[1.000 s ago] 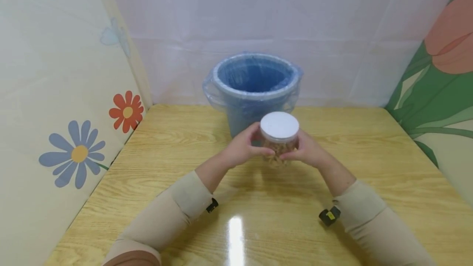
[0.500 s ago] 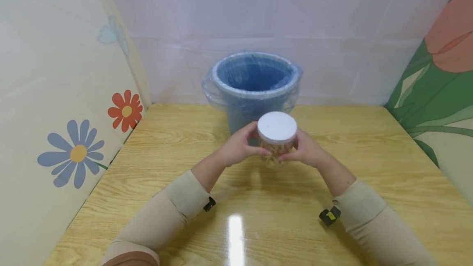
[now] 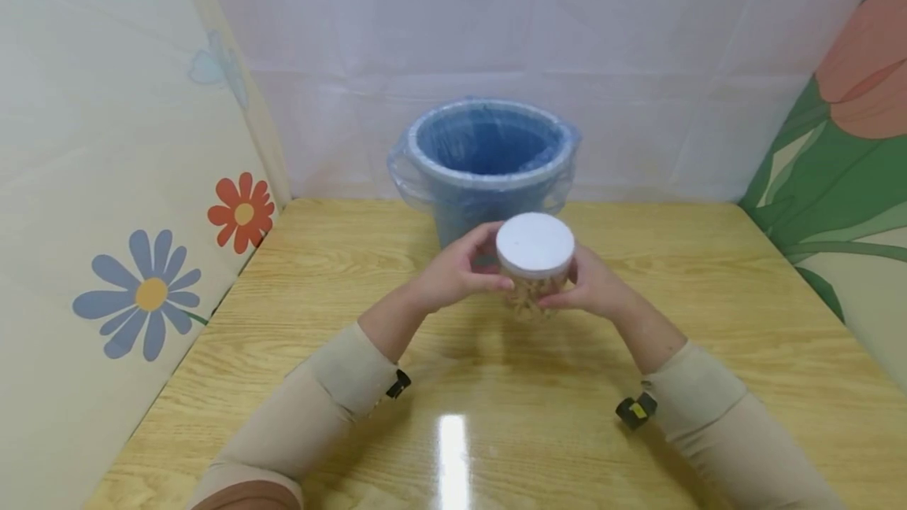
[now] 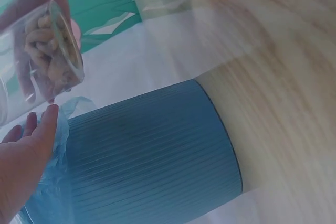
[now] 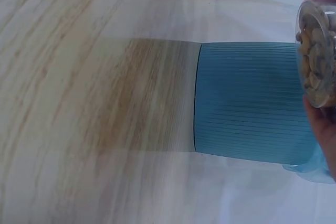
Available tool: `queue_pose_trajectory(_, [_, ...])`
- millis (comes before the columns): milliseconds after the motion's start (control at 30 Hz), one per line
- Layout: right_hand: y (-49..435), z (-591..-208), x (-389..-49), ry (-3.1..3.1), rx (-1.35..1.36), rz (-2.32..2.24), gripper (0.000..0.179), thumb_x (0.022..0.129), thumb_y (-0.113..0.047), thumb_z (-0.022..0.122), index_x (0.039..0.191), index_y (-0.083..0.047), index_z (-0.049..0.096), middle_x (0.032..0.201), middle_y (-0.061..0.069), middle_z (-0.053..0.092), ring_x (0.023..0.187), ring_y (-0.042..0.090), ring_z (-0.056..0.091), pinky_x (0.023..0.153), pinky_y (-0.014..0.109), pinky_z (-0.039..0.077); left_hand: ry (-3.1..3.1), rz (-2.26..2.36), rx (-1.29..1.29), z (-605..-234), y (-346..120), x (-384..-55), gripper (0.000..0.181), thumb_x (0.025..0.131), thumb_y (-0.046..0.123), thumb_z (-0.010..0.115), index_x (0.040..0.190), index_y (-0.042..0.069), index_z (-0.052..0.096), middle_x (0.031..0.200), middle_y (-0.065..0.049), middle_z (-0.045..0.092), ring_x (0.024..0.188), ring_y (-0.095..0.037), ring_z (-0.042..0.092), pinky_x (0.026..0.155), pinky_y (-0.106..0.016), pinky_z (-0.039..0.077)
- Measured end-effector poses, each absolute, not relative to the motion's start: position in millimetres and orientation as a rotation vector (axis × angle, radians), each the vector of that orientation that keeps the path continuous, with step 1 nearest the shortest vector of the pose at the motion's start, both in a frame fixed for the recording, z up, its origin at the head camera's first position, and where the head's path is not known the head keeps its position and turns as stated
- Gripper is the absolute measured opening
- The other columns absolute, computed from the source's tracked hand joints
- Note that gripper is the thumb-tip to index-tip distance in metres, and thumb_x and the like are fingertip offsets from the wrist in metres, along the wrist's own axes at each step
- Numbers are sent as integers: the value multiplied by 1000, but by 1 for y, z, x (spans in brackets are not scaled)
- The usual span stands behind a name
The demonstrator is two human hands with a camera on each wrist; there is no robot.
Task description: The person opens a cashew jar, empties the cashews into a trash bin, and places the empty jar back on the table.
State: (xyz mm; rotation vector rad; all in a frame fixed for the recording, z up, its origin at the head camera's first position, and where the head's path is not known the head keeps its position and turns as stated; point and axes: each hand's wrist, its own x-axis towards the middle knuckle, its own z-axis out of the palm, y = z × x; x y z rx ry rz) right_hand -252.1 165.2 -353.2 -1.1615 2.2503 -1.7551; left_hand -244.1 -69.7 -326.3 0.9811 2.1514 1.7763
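Note:
A clear plastic jar (image 3: 530, 296) with a white lid (image 3: 535, 242) is held upright above the table. Curved, tan, cashew-like nuts (image 4: 48, 53) show through its wall in the left wrist view. My right hand (image 3: 598, 286) grips the jar from the right, thumb across its front. At the left side, my left hand (image 3: 457, 270) has its fingers spread and the thumb tip at the jar's edge. In the left wrist view, its fingertips (image 4: 50, 115) lie close by the jar, without curling round it. The lid and jar hide some fingers in the head view.
Just behind the jar stands a blue ribbed bin (image 3: 460, 211) lined with a translucent blue bag (image 3: 407, 179). The glossy wooden table (image 3: 319, 258) meets a pale cloth backdrop (image 3: 340, 132). Flower-printed panels (image 3: 152, 293) flank both sides.
My left hand has loosened: its thumb has drawn back leftward from the jar's front and its fingers sit slightly higher. The right hand and jar have barely moved.

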Motion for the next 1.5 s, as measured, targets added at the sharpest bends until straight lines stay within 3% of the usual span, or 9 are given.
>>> queue_pose_trajectory(167, [167, -352, -252, 2239, -1195, -1725, 90, 59, 7, 76, 134, 8, 28, 130, 22, 41, 117, 16, 44, 102, 40, 34, 2103, 1781, 1049, -319, -69, -248, 75, 76, -2, 70, 140, 6, 32, 139, -11, 38, 125, -24, 40, 96, -37, 41])
queue_pose_trajectory(333, [169, -351, -251, 2250, -1221, -1665, 90, 59, 4, 77, 134, 8, 28, 130, 23, 41, 117, 14, 44, 101, 36, 35, 1976, 1777, 1097, -315, -67, -250, 78, 77, -3, 68, 143, 7, 28, 138, -14, 38, 119, -28, 46, 92, -36, 45])
queue_pose_trajectory(700, [170, -351, -249, 2218, -1222, -1635, 90, 60, 2, 77, 134, 8, 27, 131, 23, 40, 118, 12, 42, 101, 53, 30, 1783, 1814, 1182, -312, -61, -253, 85, 72, -7, 67, 144, 6, 23, 134, -19, 38, 118, -28, 46, 96, -39, 42])
queue_pose_trajectory(1100, [170, -351, -249, 2245, -1282, -1589, 92, 60, 2, 78, 136, 9, 25, 132, 24, 39, 120, 13, 40, 101, 55, 28, 1788, 1826, 1245, -316, -56, -252, 93, 64, 0, 77, 141, 4, 25, 134, -19, 38, 121, -28, 42, 100, -38, 38])
queue_pose_trajectory(1500, [169, -354, -250, 2238, -1295, -1613, 92, 60, 2, 77, 136, 7, 26, 132, 22, 39, 120, 16, 40, 102, 55, 27, 1885, 1829, 1249, -318, -53, -251, 89, 65, -1, 75, 140, 7, 28, 133, -14, 40, 120, -25, 42, 100, -38, 37])
